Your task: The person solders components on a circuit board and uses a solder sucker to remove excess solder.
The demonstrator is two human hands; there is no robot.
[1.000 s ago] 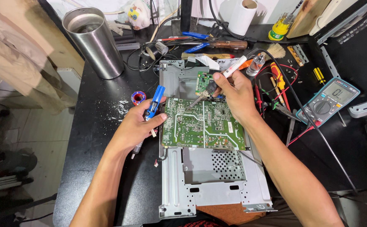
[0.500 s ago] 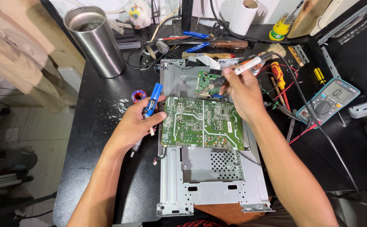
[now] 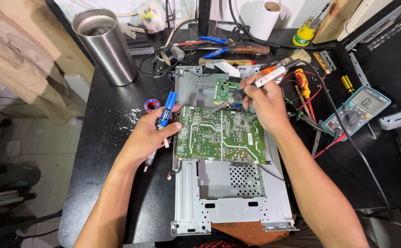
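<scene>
Right hand (image 3: 267,108) pinches soldering iron (image 3: 255,85) pen-style, tip on green board's (image 3: 221,135) far edge; left hand (image 3: 147,138) grips blue desoldering pump (image 3: 166,110), bracing board's left edge.

Bright, even overhead light, sharp focus, soft shadows, slight wide-angle bending at the edges.
</scene>
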